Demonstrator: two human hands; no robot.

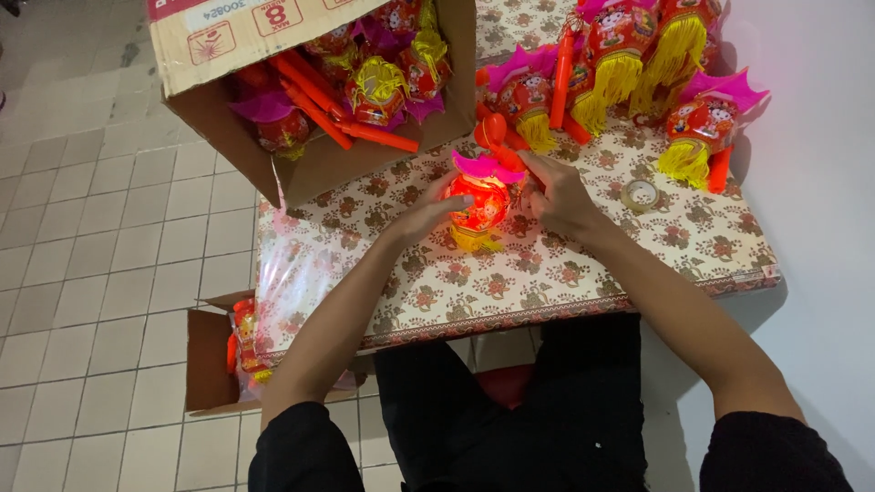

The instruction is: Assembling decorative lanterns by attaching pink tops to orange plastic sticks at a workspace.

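A table [547,282] with a flowered cloth fills the middle of the view, set against a white wall [811,182] on the right and a tiled floor [91,228] on the left. A large carton [301,164] lies tipped on the table's far left corner, its open mouth spilling red lanterns with yellow fringe, pink paper tops and orange sticks [319,100]. A smaller box [205,364] stands on the floor just beside the table's near left corner, with more red toys inside. A clear plastic sheet [292,273] hangs over the table's left edge.

Along the far edge of the table a row of finished lanterns [620,64] lies crowded together, their fringes and sticks overlapping; it sits just behind the hands and touches the carton's side. A tape roll [642,193] lies flat on the cloth, just right of the right hand.

The lit lantern [478,202] stands on the cloth at the table's middle, glowing red-orange, with a pink top and a yellow base. The left hand [424,214] cups its left side, fingers loosely curved and touching its shell. The right hand [558,196] is at its upper right, fingers bent and pinched at the pink top and orange piece there; whether they grip it firmly I cannot tell.
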